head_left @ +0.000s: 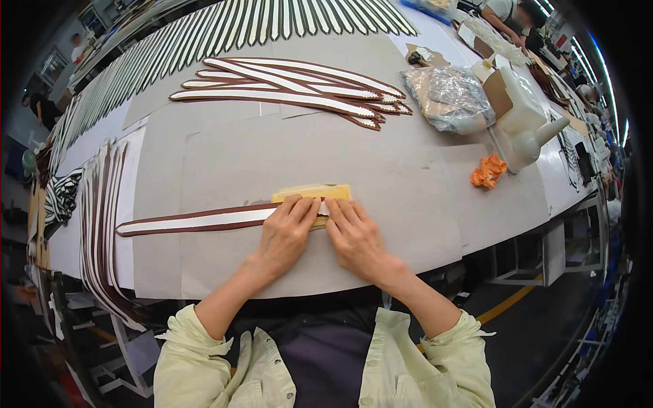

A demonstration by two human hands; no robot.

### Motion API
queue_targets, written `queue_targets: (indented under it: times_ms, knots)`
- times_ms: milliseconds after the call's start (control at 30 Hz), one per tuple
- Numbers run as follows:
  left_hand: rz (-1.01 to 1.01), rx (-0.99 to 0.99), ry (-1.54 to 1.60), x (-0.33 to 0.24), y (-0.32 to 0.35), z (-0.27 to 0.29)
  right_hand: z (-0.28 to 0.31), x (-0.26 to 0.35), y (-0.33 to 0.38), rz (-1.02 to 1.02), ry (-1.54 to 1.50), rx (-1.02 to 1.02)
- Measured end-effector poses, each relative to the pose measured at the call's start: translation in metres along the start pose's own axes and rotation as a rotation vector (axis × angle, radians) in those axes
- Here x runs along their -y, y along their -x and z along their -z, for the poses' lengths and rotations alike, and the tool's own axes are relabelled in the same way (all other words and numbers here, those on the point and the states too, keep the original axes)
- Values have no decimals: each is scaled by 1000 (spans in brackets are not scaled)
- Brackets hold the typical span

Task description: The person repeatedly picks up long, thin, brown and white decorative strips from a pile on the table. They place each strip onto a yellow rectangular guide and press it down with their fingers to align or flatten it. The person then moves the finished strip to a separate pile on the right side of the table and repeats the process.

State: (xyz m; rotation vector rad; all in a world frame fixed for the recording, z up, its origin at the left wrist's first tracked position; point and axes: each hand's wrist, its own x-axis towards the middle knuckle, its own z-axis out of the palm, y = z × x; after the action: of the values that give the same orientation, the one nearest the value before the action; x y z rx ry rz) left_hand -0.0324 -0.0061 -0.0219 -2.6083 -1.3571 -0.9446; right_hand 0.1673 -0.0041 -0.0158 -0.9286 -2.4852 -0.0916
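Observation:
A brown leather belt strip (197, 221) with a white lining face up lies across the table in front of me, its pointed end to the left. My left hand (287, 231) grips it near its right end, fingers bent and pressed together. Close beside it, my right hand (357, 238) pinches that same end, where a short white piece shows between the fingertips. Under the strip's end and my fingers sits a yellow block (313, 192), partly hidden. What exactly the fingertips press on is covered by the hands.
Beyond my hands lies a loose pile of similar strips (292, 88). More strips (102, 224) hang over the table's left edge. A long row of dark-edged white strips (272, 24) fans across the back. To the right are a plastic-wrapped bundle (449, 98), a white bottle (524, 146) and an orange crumpled cloth (488, 171).

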Motion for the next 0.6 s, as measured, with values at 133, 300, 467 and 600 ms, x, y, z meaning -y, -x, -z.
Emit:
queue_targets:
  times_ms: [133, 300, 467, 600]
  knots:
    - [3, 21, 6, -1, 1, 2, -2, 2, 1, -37, -21, -6]
    - [6, 32, 30, -3, -3, 2, -1, -2, -1, 26, -5, -7]
    - [-5, 10, 7, -3, -7, 5, -2, -2, -1, 44, 42, 31]
    - [35, 21, -37, 1, 2, 8, -5, 2, 3, -21, 55, -34]
